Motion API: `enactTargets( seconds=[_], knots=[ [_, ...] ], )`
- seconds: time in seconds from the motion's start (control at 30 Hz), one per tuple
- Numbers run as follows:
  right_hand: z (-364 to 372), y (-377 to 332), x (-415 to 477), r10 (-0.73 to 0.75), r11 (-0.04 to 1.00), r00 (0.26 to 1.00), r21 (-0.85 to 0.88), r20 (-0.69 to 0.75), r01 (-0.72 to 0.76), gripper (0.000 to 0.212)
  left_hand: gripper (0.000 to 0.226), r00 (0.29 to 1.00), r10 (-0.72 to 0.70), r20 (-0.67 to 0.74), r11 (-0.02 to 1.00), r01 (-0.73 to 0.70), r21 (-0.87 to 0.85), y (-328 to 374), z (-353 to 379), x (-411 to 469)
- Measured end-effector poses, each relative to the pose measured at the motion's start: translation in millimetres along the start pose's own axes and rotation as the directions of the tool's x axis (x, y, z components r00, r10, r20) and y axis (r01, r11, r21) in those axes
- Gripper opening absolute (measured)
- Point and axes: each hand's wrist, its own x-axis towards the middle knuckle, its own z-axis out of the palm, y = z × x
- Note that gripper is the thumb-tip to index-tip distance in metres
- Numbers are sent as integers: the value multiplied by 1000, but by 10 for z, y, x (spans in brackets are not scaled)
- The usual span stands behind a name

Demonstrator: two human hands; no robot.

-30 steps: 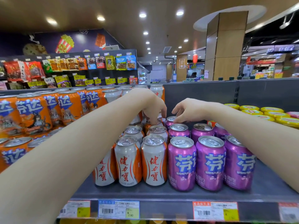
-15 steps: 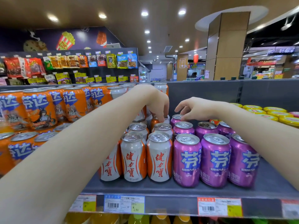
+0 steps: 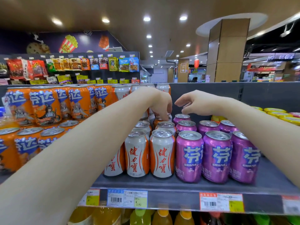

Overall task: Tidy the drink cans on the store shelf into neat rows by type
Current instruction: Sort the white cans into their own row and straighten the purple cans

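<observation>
White-and-orange cans [image 3: 162, 153] are sitting mid-frame beside purple cans [image 3: 217, 155] on the shelf [image 3: 178, 182], the left hand [image 3: 159, 103] pinching a rear one to align it, the right hand [image 3: 193, 102] hovering, fingers loosely spread.

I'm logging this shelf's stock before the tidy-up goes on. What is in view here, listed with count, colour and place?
white-and-orange cans: three in front, more behind, silver-white with orange, shelf centre.
purple cans: about seven visible, purple, right of the white ones.
orange cans: many, stacked in two layers, orange and blue, far left.
yellow-lidded tins: several, yellow, far right.
price tags: several, on the shelf edge.
bottles: several, yellow-orange, shelf below.
snack packets: many, mixed colours, back wall.
left hand: fingers down among rear white cans.
right hand: open, above rear purple cans.
</observation>
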Motion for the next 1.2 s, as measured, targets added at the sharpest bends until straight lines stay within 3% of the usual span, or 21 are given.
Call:
enactTargets(
  seconds=[0.2,0.4,0.5,0.67,0.77,0.97,1.07,1.2],
  knots=[
    [58,-262,-235,-59,998,994,22,-95,61,33,34,959,24,-282,992,-58,-113,-52,-51,-387],
    [150,-623,-301,-106,993,993,-63,-48,103,35,22,917,-67,-392,950,-62,-308,-368,-34,-940],
    [238,-797,-179,-98,993,990,-79,-102,90,34,16,871,-154,-466,936,-23,-352,-551,47,-1172],
    [435,-966,148,16,1000,977,-21,-212,-21,50,13,796,-290,-532,909,56,-412,-857,322,-1333],
    [540,-999,274,101,991,967,107,-233,-77,39,23,742,-375,-556,881,99,-462,-980,496,-1337],
    [679,-1028,426,190,966,963,213,-190,-149,58,66,715,-513,-475,791,179,-584,-1120,705,-1194],
    [752,-1111,451,186,961,963,240,-197,-137,52,84,717,-522,-461,775,173,-608,-1159,732,-1127],
    [768,-1165,450,200,956,957,255,-209,-144,44,79,739,-495,-457,780,146,-609,-1180,745,-1057]
  ],
)
